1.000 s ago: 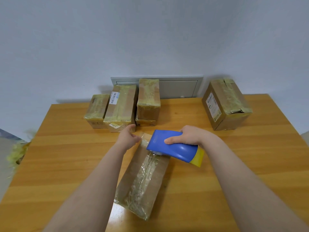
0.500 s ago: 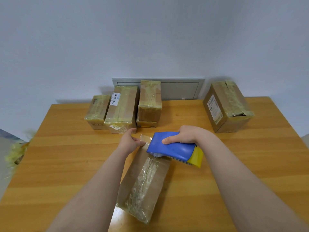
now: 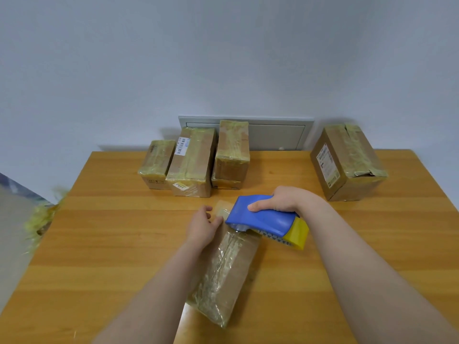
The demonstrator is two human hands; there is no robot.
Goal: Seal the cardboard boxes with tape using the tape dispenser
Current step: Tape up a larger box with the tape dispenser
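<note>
Head view, step in hand: by my reading, the tape run along the top seam of the long box (image 3: 239, 266) is at its far end, and the strip is due to be carried over the edge and cut.
Where the box is: it lies on the table (image 3: 111, 244), front and middle. Its length slants away from the person, and crinkled clear tape shows along the seam.
Doing it well: hold the mouth of the tape dispenser (image 3: 263, 219) low against the cardboard. Pull the strip taut over the far edge, then tilt so the blade bites. The crinkles suggest slack tape wrinkles easily here, so a firm rub-down afterwards would help.
Left hand (image 3: 202, 225): it sits at the box's far-left corner with the wrist low. The fingers (image 3: 208, 210) curl round the corner and the thumb lies against the loose tape end (image 3: 221, 210), bracing the box.
Right hand (image 3: 278, 201): it grips the dispenser from above, fingers wrapped over the blue back. The forearm reaches in from the lower right.
Dispenser pose: the mouth is at the box's far end; whether it is touching or just above, I cannot tell. The yellow tape roll (image 3: 296, 232) juts out at the rear.
Risk: the box may swivel under the pull if the brace loosens.
Other boxes: three taped boxes (image 3: 191, 165) stand close together at the far edge of the table, and a larger box (image 3: 347, 160) sits well apart to the right.
</note>
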